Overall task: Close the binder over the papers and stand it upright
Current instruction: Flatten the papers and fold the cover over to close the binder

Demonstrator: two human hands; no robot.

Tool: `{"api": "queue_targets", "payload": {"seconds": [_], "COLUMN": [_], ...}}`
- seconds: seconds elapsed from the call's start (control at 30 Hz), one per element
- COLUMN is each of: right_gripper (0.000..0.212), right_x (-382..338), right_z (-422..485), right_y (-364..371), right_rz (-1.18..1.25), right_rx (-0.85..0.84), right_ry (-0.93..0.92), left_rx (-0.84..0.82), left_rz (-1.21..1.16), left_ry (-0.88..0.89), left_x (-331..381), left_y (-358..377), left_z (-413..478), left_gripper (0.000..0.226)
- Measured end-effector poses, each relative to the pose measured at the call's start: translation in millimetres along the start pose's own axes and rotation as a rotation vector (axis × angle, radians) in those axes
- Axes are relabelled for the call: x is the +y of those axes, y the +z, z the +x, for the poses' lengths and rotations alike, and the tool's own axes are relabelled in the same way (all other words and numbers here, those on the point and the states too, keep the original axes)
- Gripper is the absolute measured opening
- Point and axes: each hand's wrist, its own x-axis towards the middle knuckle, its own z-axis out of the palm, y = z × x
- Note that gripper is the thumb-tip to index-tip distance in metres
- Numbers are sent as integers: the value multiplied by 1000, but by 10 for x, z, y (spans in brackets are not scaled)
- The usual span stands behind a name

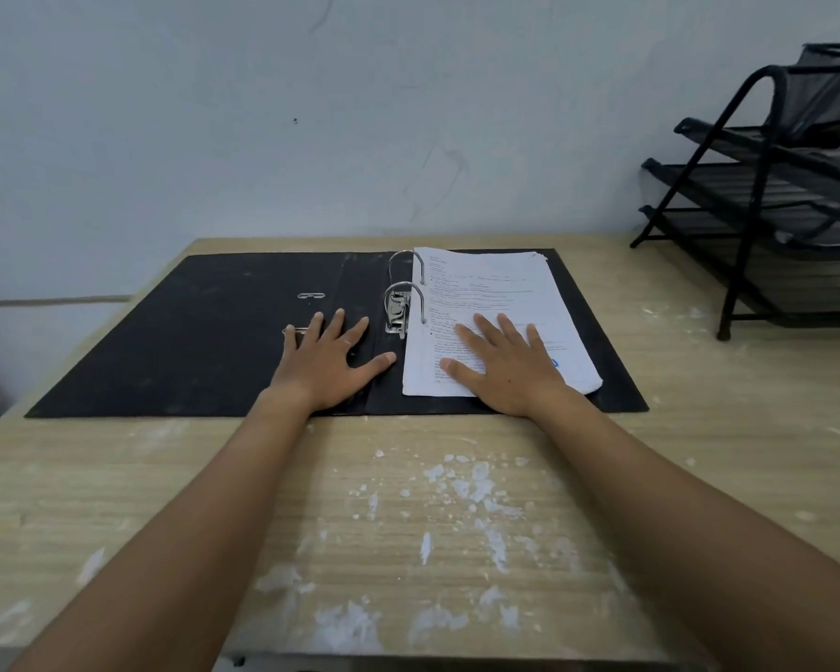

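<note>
Binder (190, 341), black, lies fully open and flat on a pale wooden table (408, 526), at the far centre near a grey wall (311, 114). Its metal rings (405, 303) stand closed at twelve o'clock from the spine. Papers (495, 303) are stacked on the cover at three o'clock from the rings. Left hand (328, 363) rests flat with fingers spread on the cover at nine o'clock, gripping nothing. Right hand (505, 363) presses flat on the papers, its grip likewise open. Black wire tray rack (772, 186) stands at two o'clock.
</note>
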Motion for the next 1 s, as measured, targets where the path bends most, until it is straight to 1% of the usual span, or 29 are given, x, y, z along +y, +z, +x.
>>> {"api": "queue_targets", "payload": {"seconds": [0.27,0.53,0.63,0.8,1.0], "right_gripper": [73,72,75,82,79], "right_x": [388,402,395,471,570], "right_z": [-294,-309,-305,-320,-296], "right_y": [-56,-53,-84,-122,-73], "right_rz": [1,47,47,-10,9], "right_rx": [-9,50,40,-21,10], "right_ry": [48,43,73,145,118], "left_rx": [-18,-36,-30,-5,44], "left_rz": [-8,-18,-35,-111,-178], "left_ry": [43,17,6,73,33], "left_x": [473,520,564,693,736], "left_y": [46,59,63,70,92], "left_z": [-76,-26,15,128,253], "left_gripper": [86,83,76,53,45]}}
